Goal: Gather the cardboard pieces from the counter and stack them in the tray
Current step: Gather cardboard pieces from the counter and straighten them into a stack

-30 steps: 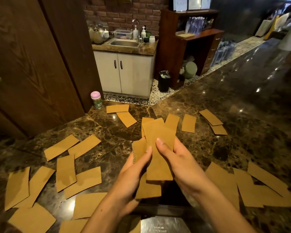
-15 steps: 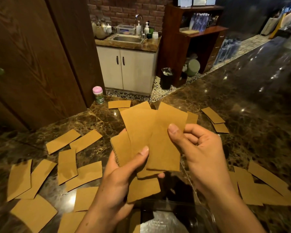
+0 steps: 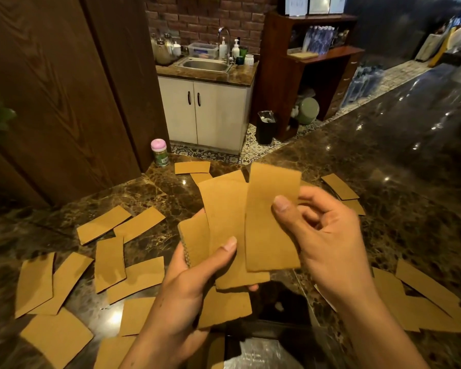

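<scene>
Left hand (image 3: pixel 194 283) pinches a fanned bunch of cardboard pieces (image 3: pixel 224 230); at its 2 o'clock, right hand (image 3: pixel 322 235) grips one more piece (image 3: pixel 269 222) between thumb and fingers

Landmark: steel sink (image 3: pixel 205 65), sitting in a marble-topped white two-door cabinet (image 3: pixel 206 113) against a brick wall (image 3: pixel 197 20). Soap bottles (image 3: pixel 229 49) standing just right of the faucet; clear plastic box (image 3: pixel 201 50) behind the basin. Right of the sink, a dark wooden shelf unit (image 3: pixel 312 67) is holding water bottles (image 3: pixel 318 38). Black waste bin (image 3: pixel 265 127) standing on the floor below-right. Pink-lidded jar (image 3: pixel 159 152) sitting below-left, beside a wooden door (image 3: pixel 51 97).
</scene>
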